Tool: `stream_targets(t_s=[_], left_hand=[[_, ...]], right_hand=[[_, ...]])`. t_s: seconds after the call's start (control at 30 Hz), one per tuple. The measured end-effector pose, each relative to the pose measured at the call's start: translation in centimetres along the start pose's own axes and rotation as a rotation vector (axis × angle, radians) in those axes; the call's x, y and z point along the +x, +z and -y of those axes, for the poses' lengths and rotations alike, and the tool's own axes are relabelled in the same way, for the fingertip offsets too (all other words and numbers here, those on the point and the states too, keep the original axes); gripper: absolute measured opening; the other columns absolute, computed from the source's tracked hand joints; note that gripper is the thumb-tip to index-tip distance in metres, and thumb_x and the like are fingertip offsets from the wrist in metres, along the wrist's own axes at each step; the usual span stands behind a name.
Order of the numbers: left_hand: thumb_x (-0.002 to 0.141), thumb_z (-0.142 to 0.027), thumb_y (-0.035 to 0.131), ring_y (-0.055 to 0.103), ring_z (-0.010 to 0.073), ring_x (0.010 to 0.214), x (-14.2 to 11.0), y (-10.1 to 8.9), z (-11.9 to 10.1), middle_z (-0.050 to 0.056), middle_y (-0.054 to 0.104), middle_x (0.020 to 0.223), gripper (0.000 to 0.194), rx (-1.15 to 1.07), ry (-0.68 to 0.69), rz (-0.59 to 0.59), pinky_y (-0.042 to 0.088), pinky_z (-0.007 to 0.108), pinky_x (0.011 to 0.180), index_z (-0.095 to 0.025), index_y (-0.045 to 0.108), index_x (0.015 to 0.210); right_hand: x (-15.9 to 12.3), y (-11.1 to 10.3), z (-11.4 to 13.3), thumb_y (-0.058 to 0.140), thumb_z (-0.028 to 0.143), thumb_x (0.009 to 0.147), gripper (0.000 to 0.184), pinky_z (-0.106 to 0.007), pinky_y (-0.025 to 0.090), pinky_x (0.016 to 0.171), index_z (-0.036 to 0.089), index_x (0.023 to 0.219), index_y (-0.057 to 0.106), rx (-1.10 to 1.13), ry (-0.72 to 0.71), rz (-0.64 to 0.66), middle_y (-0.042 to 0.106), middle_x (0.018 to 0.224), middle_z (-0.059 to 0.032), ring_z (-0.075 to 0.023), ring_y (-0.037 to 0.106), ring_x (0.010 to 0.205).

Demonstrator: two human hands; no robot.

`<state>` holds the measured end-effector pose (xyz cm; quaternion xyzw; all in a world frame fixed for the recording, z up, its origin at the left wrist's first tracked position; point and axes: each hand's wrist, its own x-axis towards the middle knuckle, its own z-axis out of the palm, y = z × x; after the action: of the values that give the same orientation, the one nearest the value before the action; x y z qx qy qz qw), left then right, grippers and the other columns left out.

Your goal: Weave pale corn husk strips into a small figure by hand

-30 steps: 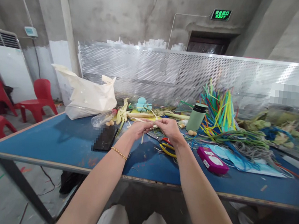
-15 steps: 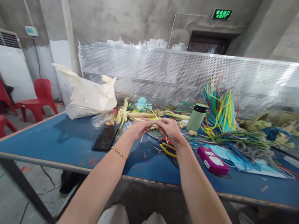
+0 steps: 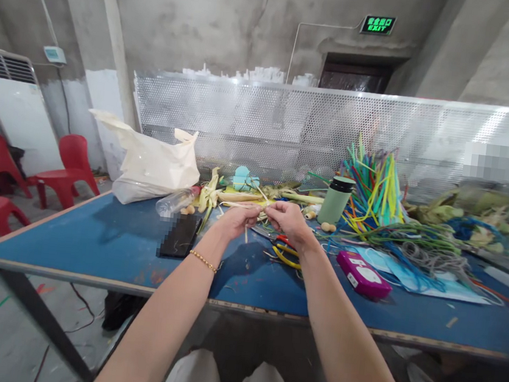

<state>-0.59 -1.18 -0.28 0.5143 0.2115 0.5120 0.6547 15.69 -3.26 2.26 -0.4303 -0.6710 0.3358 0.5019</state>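
Beyond the table's left edge stands a red chair (image 3: 73,164); on the blue table (image 3: 77,247) itself, a whitish plastic bag (image 3: 156,164) sits by the far left corner, with a clear bottle (image 3: 173,202) lying just beside it. Nearer the front edge lies a flat black object (image 3: 181,238), partly blurred out, and behind it, toward the far edge, a pale yellow husk (image 3: 210,191). Next comes the left hand (image 3: 238,218), raised over the middle of the table, its thumb and fingers pinched on pale strips (image 3: 235,205), one end hanging below. Close by its fingertips, the right hand (image 3: 290,221) is curled, thumb and forefinger nipping the same strips; the exact crossing is too small to make out. Yellow-handled pliers (image 3: 286,257) lie under the right wrist. To the right, a green tumbler (image 3: 333,205) stands upright toward the far edge, before a bundle of coloured stems (image 3: 380,193). A purple box (image 3: 363,275) lies nearer the front edge, and right of it, light blue sheets (image 3: 432,283) lie partly under grey wires (image 3: 426,258).
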Motion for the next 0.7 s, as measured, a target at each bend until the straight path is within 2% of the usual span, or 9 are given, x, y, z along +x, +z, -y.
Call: stream_targets(t_s=[0.23,0.4,0.57,0.7], left_hand=[[0.064,-0.021,0.087,0.044,0.0073,0.055,0.31,-0.34,0.22,-0.002,0.055,0.060,0.026,-0.001,-0.002,-0.056,0.031,0.024,0.054,-0.014,0.063,0.069],[0.073,-0.023,0.080,0.062,0.0143,0.068,0.31,-0.59,0.06,0.008,0.073,0.080,0.016,0.041,-0.085,-0.048,0.044,0.027,0.066,-0.011,0.073,0.081],[0.075,-0.023,0.079,0.067,0.0158,0.072,0.17,-0.63,-0.17,0.010,0.075,0.084,0.018,0.020,-0.100,-0.063,0.045,0.025,0.065,-0.010,0.074,0.085],[0.077,-0.021,0.079,0.066,0.0140,0.066,0.10,-0.21,-0.39,0.008,0.073,0.077,0.013,-0.023,-0.125,-0.144,0.047,0.025,0.063,-0.011,0.072,0.083]], right_hand=[[-0.04,-0.36,0.09,0.076,0.042,0.069,0.033,-0.022,0.029,0.041,0.017,0.055,0.058,0.000,0.025,0.012,0.050,0.043,0.0024,-0.0070,0.039,0.039],[0.22,-0.59,-0.26,0.076,0.050,0.075,0.041,-0.022,0.039,0.044,0.017,0.057,0.060,0.016,0.017,-0.008,0.060,0.053,-0.0025,-0.0099,0.051,0.045],[0.41,-0.57,-0.19,0.073,0.058,0.080,0.045,-0.025,0.044,0.045,0.017,0.062,0.063,0.099,0.085,-0.041,0.065,0.059,-0.0056,-0.0130,0.057,0.046],[0.28,-0.74,-0.06,0.078,0.059,0.073,0.045,-0.028,0.049,0.051,0.017,0.065,0.064,0.148,0.095,-0.034,0.068,0.061,-0.0057,-0.0157,0.061,0.051]])
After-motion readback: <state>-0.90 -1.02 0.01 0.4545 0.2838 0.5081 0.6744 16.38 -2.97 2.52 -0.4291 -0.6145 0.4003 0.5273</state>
